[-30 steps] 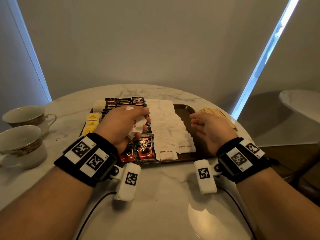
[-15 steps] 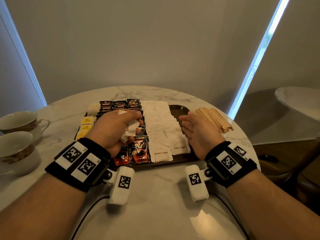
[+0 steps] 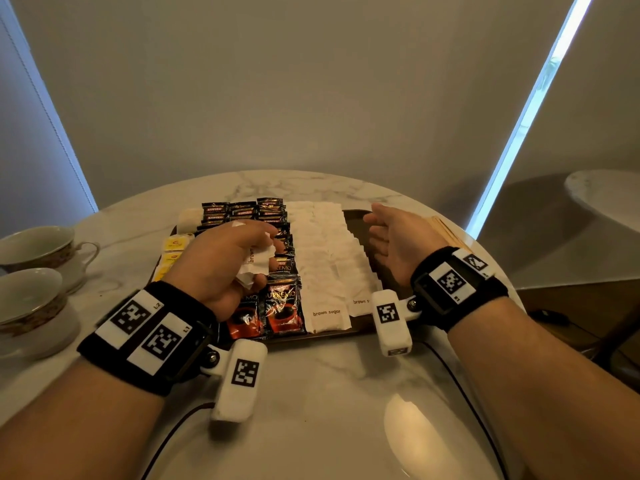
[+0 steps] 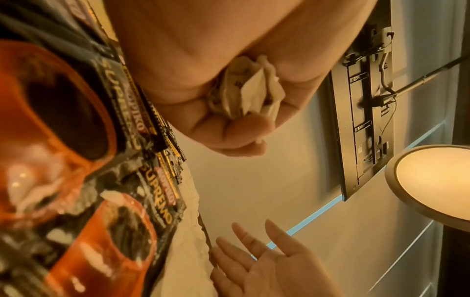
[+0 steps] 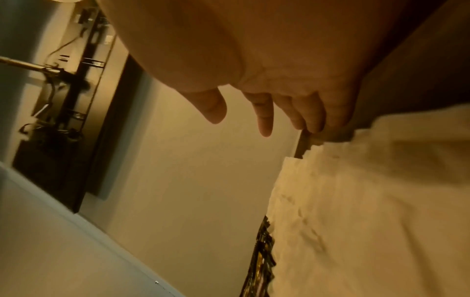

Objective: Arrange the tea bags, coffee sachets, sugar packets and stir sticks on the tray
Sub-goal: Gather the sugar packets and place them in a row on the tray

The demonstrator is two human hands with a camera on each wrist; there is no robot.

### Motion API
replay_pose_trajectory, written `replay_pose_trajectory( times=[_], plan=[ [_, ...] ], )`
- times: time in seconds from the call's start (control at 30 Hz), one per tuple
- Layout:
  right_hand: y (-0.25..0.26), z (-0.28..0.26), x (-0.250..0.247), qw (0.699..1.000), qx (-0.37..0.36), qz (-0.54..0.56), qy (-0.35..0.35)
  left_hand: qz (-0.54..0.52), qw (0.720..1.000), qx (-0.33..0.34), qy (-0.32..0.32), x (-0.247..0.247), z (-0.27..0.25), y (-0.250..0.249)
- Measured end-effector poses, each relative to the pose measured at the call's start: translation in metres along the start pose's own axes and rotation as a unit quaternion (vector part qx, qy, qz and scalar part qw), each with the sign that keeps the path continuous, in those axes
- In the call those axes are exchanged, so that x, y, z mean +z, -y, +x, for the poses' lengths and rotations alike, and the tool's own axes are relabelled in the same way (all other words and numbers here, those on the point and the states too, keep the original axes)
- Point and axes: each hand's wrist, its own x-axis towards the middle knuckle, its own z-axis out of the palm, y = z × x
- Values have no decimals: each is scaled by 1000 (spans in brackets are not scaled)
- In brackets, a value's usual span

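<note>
While crumpled paper sugar packets (image 3: 258, 263) fill the left hand (image 3: 221, 261).

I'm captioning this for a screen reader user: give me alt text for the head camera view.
A person's left hand grips brown sugar packets over a tray lined with coffee sachets, sugar packets and tea bags. The right hand hovers open beside it.

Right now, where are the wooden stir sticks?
In the head view the pale wooden stir sticks lie off the dark tray, on the marble table behind the open right hand.
</note>
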Motion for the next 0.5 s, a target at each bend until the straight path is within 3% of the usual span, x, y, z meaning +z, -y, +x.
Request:
replay_pose_trajectory(
  times=[0.1,0.17,0.37,0.5],
  plan=[
    [9,-1,12,995,-87,-34,-18,-47,998,-27,30,2,-4,-3],
    [15,-8,25,989,-134,-59,34,-58,996,-35,62,3,-7,-3],
    [15,-30,58,940,-137,-195,244,-16,985,-36,169,3,-10,0],
    [9,-33,56,929,-156,-207,264,10,980,-59,191,0,-7,0]
  ],
)
